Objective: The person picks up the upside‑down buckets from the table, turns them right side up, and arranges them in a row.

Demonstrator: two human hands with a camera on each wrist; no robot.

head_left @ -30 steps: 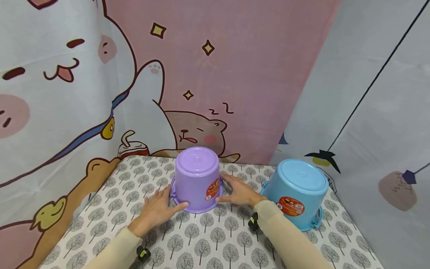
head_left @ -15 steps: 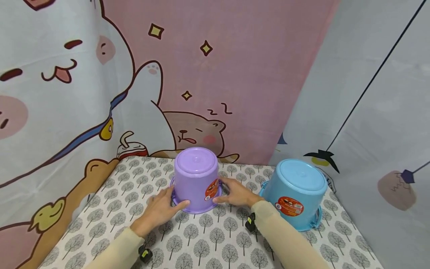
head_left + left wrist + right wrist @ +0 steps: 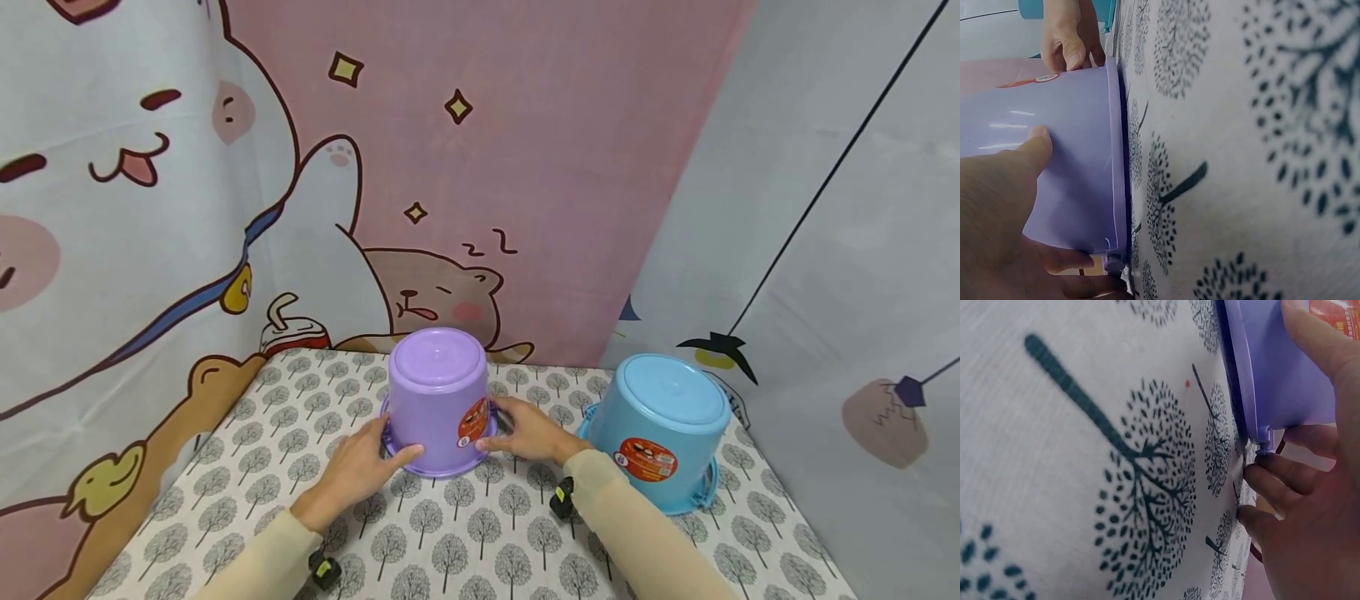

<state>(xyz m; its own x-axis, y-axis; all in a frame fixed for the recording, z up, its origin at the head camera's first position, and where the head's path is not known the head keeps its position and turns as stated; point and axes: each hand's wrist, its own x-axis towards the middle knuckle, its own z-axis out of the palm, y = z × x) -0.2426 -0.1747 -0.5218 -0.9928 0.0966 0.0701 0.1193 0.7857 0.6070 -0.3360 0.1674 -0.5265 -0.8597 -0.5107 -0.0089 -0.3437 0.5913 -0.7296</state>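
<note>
An upside-down purple bucket (image 3: 437, 400) stands on the patterned cloth, its base up and its wide rim (image 3: 1116, 144) down at the cloth. My left hand (image 3: 352, 467) grips its left side, thumb laid on the front wall and the other fingers by the handle joint (image 3: 1114, 260) at the rim. On the opposite side my right hand (image 3: 532, 431) holds it likewise, thumb beside the red oval sticker (image 3: 473, 422) and fingers low around another handle joint (image 3: 1264, 440). The fingers' far ends are partly hidden behind the bucket in the head view.
A blue bucket (image 3: 667, 433), also upside down with a red sticker, stands to the right, close to my right forearm. The table's cloth (image 3: 442, 550) has a grey tree print. A cartoon curtain (image 3: 555, 183) hangs behind and along both sides.
Both thumbs have come slightly further in over the bucket's front wall. The purple bucket stays in place, and the head view has shifted a little.
</note>
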